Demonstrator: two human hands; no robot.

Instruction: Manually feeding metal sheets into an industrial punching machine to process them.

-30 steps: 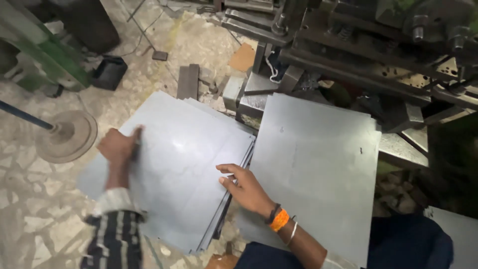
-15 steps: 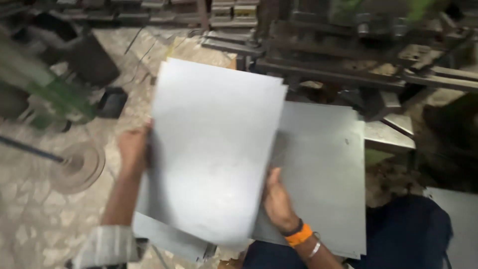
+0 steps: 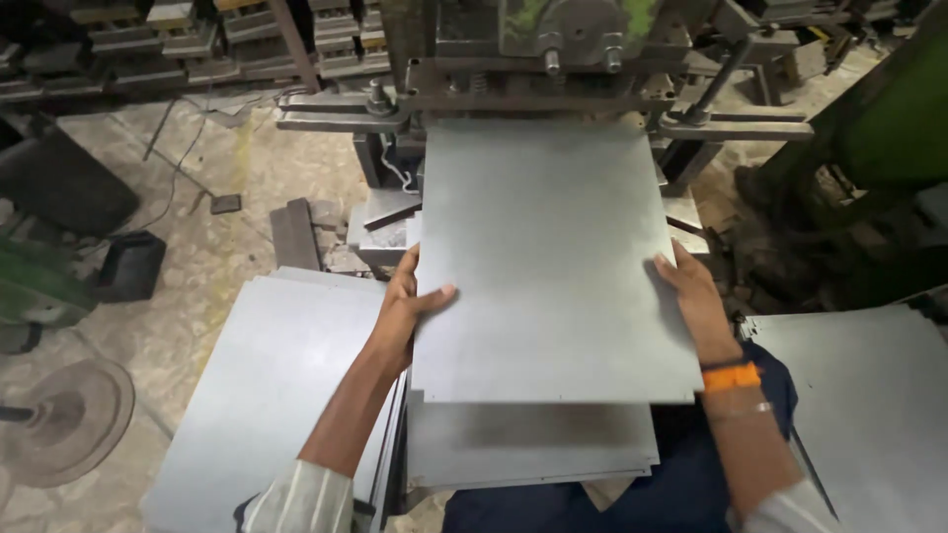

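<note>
- The left hand [image 3: 410,301] grips the left edge of a flat grey metal sheet [image 3: 548,257], thumb on top; the right hand [image 3: 691,296] clasps the right edge.
- The sheet lies level between both hands, its long axis running away from the person, its far edge at the press machine [image 3: 553,59].
- Neither hand is nearer.
- More sheets [image 3: 533,444] lie beneath, a stack [image 3: 267,395] at left.

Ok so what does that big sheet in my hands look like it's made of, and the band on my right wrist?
The sheet looks like thin metal, probably galvanised or plain steel: flat, dull grey, with a soft sheen and crisp straight edges. Both the left hand and the right hand grip its side edges. The orange wristband looks like matte rubber or fabric; the view does not show which.
</note>
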